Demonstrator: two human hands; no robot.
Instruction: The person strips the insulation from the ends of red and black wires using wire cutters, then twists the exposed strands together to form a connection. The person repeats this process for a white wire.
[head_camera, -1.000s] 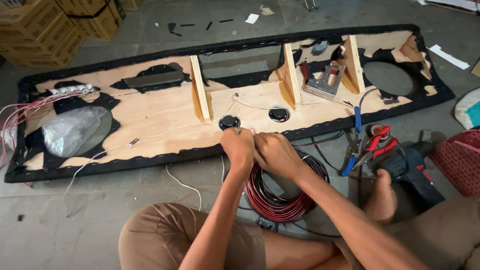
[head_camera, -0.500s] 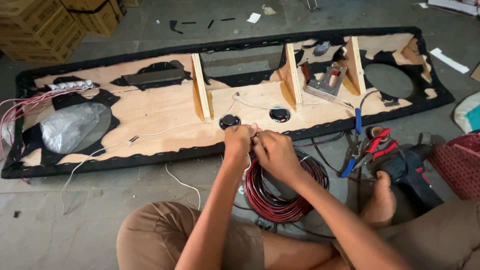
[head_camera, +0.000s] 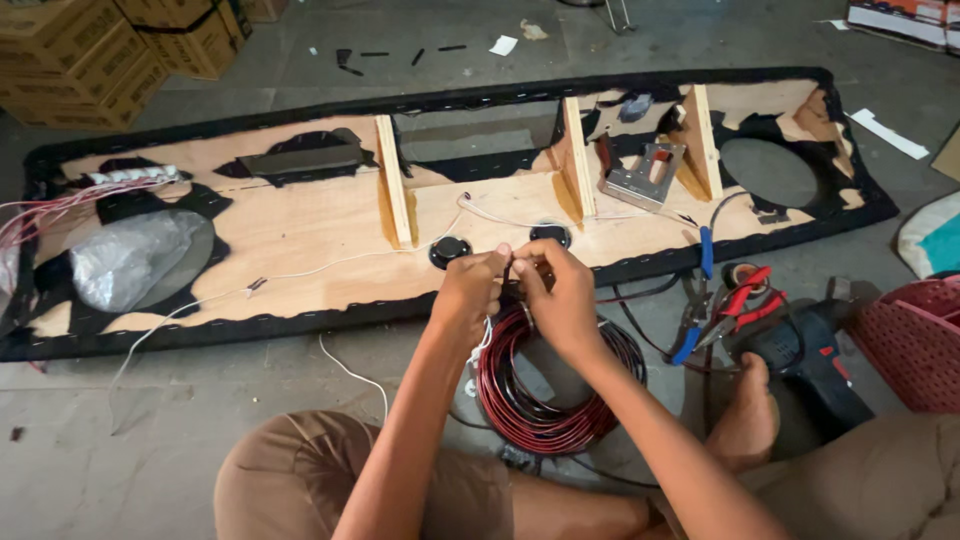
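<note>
plywood panel: a long plywood panel (head_camera: 300, 225) edged in black fabric lay across the upper half of the frame on a concrete floor (head_camera: 150, 440).
left hand: the left hand (head_camera: 470, 290) was at centre frame, fingers pressed together, pinching a thin wire (head_camera: 507, 262).
right hand: the right hand (head_camera: 560, 295) was just beside it, fingertips pinching the same wire.
wire coil: a red-and-black wire coil (head_camera: 545, 395) lay on the floor directly below both hands.
round fittings: two black round fittings (head_camera: 450, 250) sat on the panel's lower edge, just above the hands.
tools: red-handled pliers (head_camera: 745, 295) and a dark power drill (head_camera: 810, 360) lay at right of frame, near a bare foot (head_camera: 745, 420).
</note>
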